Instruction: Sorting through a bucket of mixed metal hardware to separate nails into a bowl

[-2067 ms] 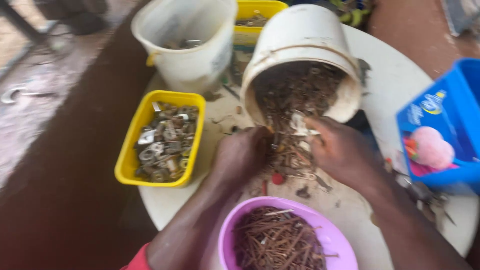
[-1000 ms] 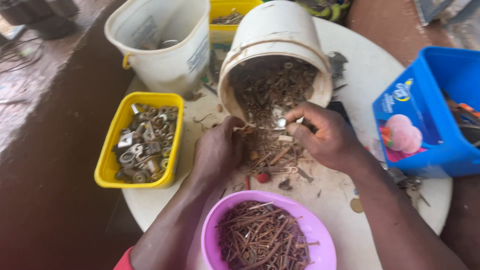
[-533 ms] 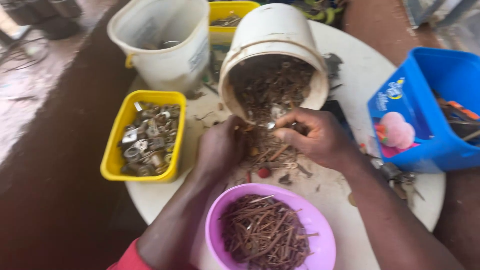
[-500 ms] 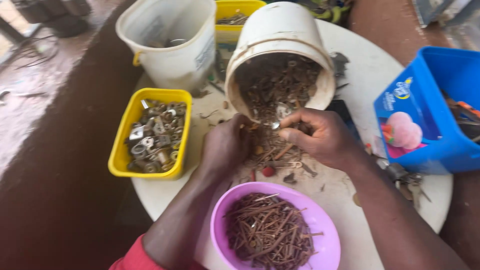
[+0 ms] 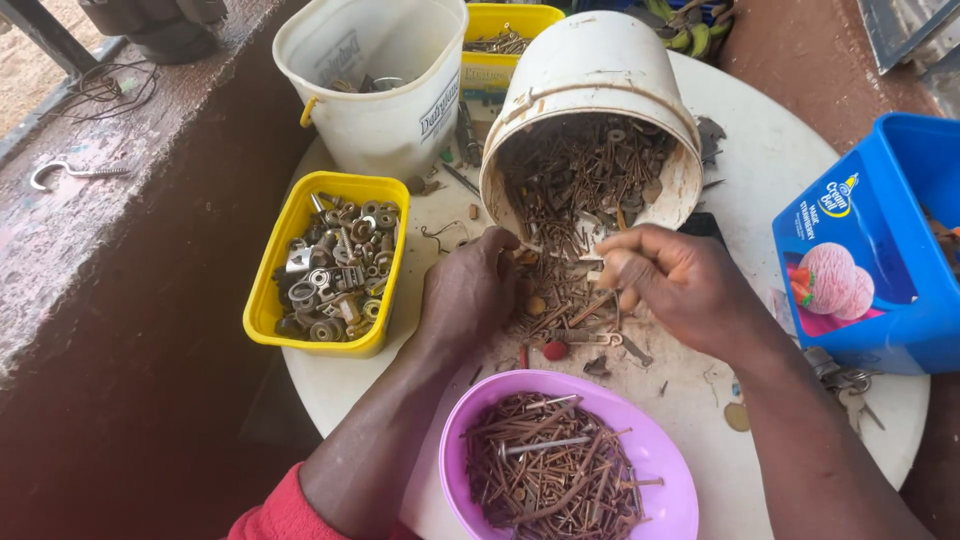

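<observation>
A white bucket [image 5: 590, 75] lies tipped on its side on the round white table [image 5: 770, 160], spilling rusty nails and small hardware [image 5: 585, 185]. My left hand [image 5: 465, 295] rests palm down on the spilled pile [image 5: 560, 305], fingers curled among the nails. My right hand [image 5: 670, 285] hovers just right of the pile, fingertips pinched on a few rusty nails. A pink bowl [image 5: 665, 455] full of rusty nails sits at the table's near edge, just below both hands.
A yellow tub [image 5: 265, 300] of washers and nuts sits left of my left hand. An upright white bucket [image 5: 375, 110] and another yellow tub [image 5: 505, 20] stand behind. A blue ice-cream tub [image 5: 880, 250] is at right, keys [image 5: 845, 380] beside it. A metal hook [image 5: 60, 172] lies on the ledge.
Both hands stay at the spilled pile, fingers shifting among the nails. My right hand has drawn its fingers together over the pile. The camera view moved slightly.
</observation>
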